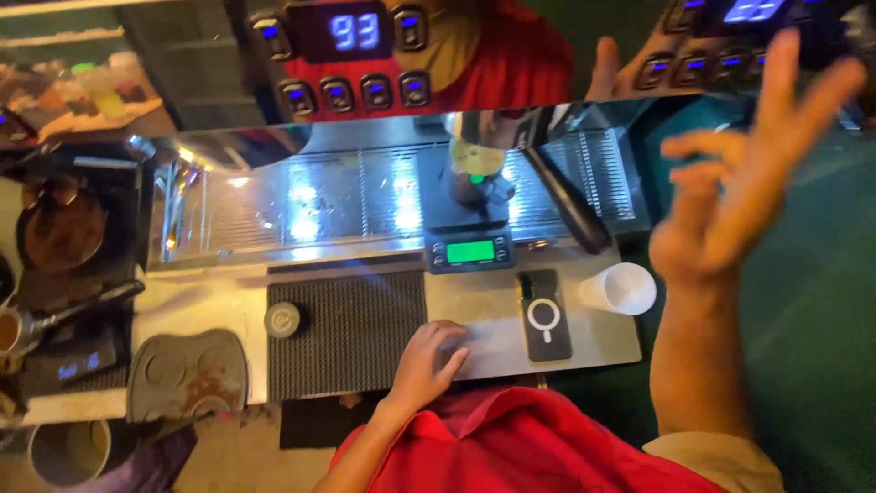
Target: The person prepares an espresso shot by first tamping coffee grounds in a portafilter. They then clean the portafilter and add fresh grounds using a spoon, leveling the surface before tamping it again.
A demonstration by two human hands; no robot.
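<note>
- Stainless counter (228, 306) before an espresso machine's drip tray (365, 196), dimly lit blue.
- Far left: a portafilter (27, 324) and a brown tamping mat (187, 370).
- Centre: a round tamper (284, 319) on the ribbed black mat (351, 329).
- Left hand (427, 358) rests flat, fingers loose, holding nothing, just below the green-lit scale (470, 249).
- Beside it: a phone (544, 315) and a tipped white cup (620, 288).
- Right hand (744, 178) is raised, spread wide, empty.
- Seemingly a pause; any pick-up calls for lowering a hand first.

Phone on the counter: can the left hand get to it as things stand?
Probably yes. The left hand rests flat on the counter just beside the phone, with bare surface between them. The right hand is raised well clear.
</note>
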